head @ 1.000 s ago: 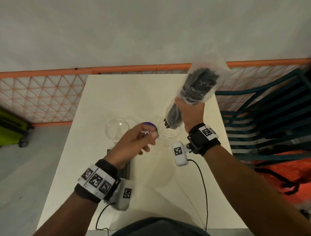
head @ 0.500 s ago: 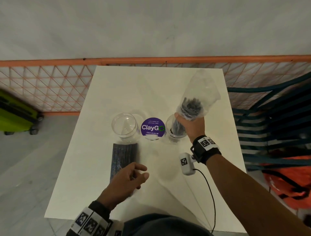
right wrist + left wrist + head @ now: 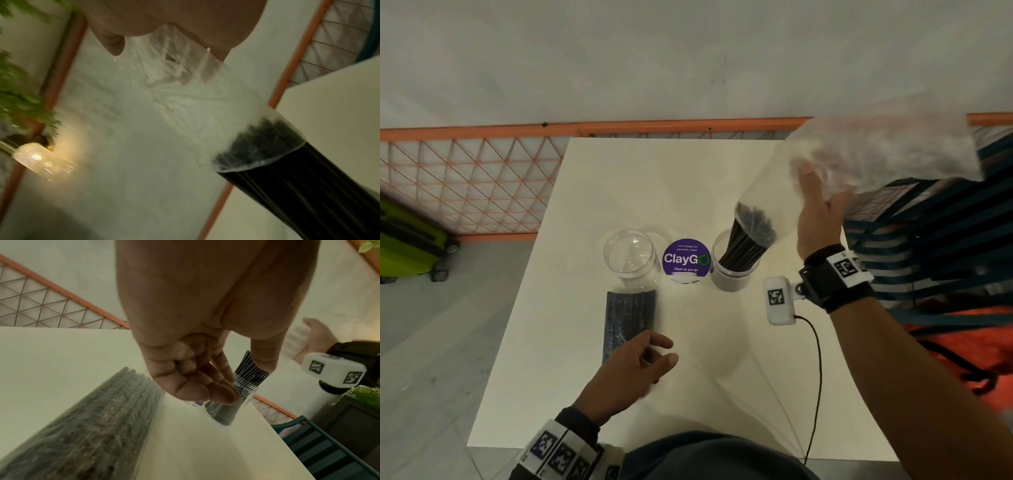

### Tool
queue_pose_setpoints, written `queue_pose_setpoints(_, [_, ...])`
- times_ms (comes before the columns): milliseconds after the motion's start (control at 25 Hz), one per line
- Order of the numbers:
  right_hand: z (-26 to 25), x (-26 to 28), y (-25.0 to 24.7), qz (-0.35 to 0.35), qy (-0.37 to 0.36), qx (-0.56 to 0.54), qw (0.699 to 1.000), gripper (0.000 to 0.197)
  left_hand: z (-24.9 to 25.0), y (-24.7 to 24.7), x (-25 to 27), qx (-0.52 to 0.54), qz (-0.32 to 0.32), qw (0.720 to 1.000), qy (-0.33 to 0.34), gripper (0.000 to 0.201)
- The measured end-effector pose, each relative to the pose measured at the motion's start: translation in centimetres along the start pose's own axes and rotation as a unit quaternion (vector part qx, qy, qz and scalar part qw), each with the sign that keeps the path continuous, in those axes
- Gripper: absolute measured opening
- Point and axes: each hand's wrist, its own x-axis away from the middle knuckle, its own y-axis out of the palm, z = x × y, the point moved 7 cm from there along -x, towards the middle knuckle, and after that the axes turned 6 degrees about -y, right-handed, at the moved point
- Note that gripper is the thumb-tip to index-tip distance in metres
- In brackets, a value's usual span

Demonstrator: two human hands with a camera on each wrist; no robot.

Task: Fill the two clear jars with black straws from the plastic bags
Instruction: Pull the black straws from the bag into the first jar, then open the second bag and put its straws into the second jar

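Note:
Two clear jars stand mid-table. The left jar (image 3: 629, 255) is empty. The right jar (image 3: 734, 274) (image 3: 228, 404) holds a bundle of black straws (image 3: 748, 240) (image 3: 308, 186) that leans up and to the right. My right hand (image 3: 812, 185) is raised above and right of it and grips a clear plastic bag (image 3: 876, 154) (image 3: 185, 100), whose mouth still covers the straw tops. A second bag of black straws (image 3: 628, 315) (image 3: 92, 426) lies flat in front of the left jar. My left hand (image 3: 666, 351) (image 3: 205, 386) hovers by its near end, fingers loosely curled, holding nothing.
A purple ClayGo disc (image 3: 686, 260) sits between the jars. An orange mesh fence (image 3: 465, 185) runs behind the white table (image 3: 654, 178). A teal slatted chair (image 3: 928, 246) stands at the right edge and a green suitcase (image 3: 410, 240) on the floor at the left.
My right hand has risen up and to the right, drawing the bag off the straws, which stay in the right jar. My left hand has pulled back from the purple disc toward me.

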Motion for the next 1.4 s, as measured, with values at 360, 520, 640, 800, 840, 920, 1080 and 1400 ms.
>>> queue_pose_setpoints(360, [-8.6, 5.6, -2.9, -0.165, -0.161, 0.117, 0.966, 0.012, -2.7, -1.1, 0.8, 0.018, 0.023, 1.000, -0.002, 0.024])
queue_pose_setpoints(520, [5.1, 11.9, -5.5, -0.399, 0.053, 0.436, 0.805, 0.034, -3.3, -1.2, 1.4, 0.044, 0.034, 0.998, 0.001, 0.021])
queue_pose_setpoints(640, [13.4, 16.5, -9.1, -0.465, 0.151, 0.589, 0.644, 0.068, -3.7, -1.3, 1.7, 0.049, 0.037, 0.998, 0.001, 0.019])
queue_pose_setpoints(800, [15.9, 17.4, -10.7, -0.414, 0.136, 0.674, 0.596, 0.076, -4.4, -1.6, 2.1, 0.048, 0.034, 0.998, 0.001, 0.016])
queue_pose_setpoints(840, [15.5, 17.1, -10.3, -0.381, 0.088, 0.686, 0.614, 0.075, -4.6, -1.8, 2.2, 0.050, 0.038, 0.998, 0.003, 0.016])
queue_pose_setpoints(920, [14.2, 16.8, -8.9, -0.329, -0.033, 0.701, 0.632, 0.067, -5.1, -2.3, 2.5, 0.056, 0.050, 0.997, 0.004, 0.015])
queue_pose_setpoints(1080, [12.8, 17.9, -6.5, -0.287, -0.202, 0.689, 0.634, 0.044, -6.2, -3.1, 2.8, 0.037, 0.070, 0.997, 0.005, 0.014])
queue_pose_setpoints(1400, [17.6, 18.1, -8.1, -0.360, 0.099, 0.728, 0.575, 0.043, -10.7, -3.8, 2.3, -0.091, 0.074, 0.992, -0.040, 0.041])
